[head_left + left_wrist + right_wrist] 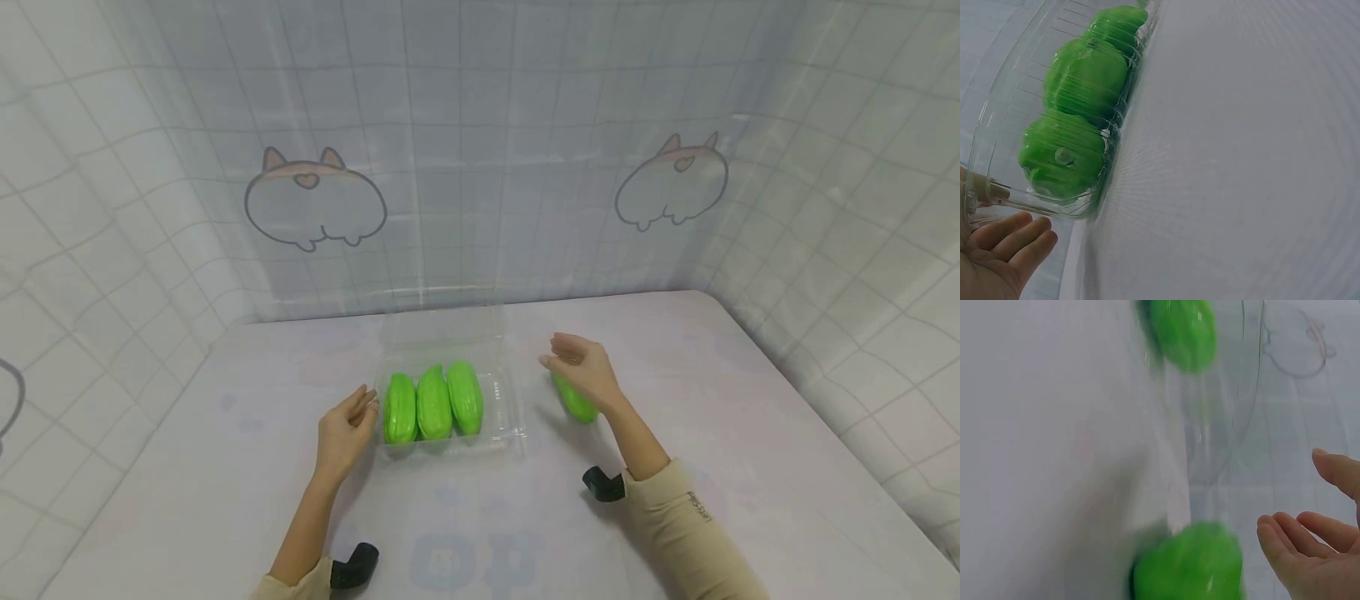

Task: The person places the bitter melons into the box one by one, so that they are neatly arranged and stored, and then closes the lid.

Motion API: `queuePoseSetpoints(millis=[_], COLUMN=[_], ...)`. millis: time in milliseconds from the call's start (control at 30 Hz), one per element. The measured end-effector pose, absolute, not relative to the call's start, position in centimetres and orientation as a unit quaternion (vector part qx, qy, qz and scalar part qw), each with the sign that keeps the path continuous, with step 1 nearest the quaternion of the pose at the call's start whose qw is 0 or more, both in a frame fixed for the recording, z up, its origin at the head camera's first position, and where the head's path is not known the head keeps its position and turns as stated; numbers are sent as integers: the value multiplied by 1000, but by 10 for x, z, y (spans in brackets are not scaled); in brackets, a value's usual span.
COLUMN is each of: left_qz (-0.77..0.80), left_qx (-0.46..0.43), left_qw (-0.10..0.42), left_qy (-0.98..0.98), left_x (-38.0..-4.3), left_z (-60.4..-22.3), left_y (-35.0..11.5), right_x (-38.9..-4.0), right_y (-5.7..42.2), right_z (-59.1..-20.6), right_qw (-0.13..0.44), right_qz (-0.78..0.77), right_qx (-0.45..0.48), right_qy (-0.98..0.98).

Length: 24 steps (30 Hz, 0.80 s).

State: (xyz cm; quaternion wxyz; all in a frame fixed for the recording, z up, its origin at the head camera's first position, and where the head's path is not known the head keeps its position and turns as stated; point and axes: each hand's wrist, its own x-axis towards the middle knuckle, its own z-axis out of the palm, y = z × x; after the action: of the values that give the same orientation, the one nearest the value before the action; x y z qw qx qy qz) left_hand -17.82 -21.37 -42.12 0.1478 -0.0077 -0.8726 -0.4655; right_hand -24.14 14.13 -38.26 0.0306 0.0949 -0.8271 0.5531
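Observation:
Three long, bright green, ridged vegetables (432, 404) lie side by side in a clear plastic clamshell box (504, 408), its lid raised at the back. My left hand (347, 433) is at the box's left edge, fingers nearly straight. In the left wrist view its fingers (1017, 244) are right at the box corner, and the thumb shows by the clear wall. A fourth green vegetable (576, 402) lies on the table right of the box. Over it hovers my right hand (588, 371), thumb and fingers apart, partly covering it; the right wrist view shows nothing between them.
The box's right side, beside the third vegetable, holds nothing green. A pale table (262, 492) carries everything. Behind it hangs a grid-patterned curtain (510, 225) with cartoon drawings, and similar sheets line both sides. Black wrist fittings (603, 485) project from the sleeves.

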Motion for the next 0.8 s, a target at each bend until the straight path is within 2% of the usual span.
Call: queuePoseSetpoints(millis=[300, 633, 800], left_qz=[-462, -455, -454], left_qx=[-7, -2, -2], left_qw=[144, 146, 147], left_qy=[-875, -879, -879], left_x=[-177, -178, -178], left_z=[-420, -420, -420], left_y=[-213, -212, -212], right_x=[-245, -248, -250], right_y=[172, 184, 187], right_z=[-388, -393, -396], right_qw=[30, -69, -87], right_qz=[489, 446, 425], right_qx=[60, 8, 16], right_qy=[-870, -893, -901])
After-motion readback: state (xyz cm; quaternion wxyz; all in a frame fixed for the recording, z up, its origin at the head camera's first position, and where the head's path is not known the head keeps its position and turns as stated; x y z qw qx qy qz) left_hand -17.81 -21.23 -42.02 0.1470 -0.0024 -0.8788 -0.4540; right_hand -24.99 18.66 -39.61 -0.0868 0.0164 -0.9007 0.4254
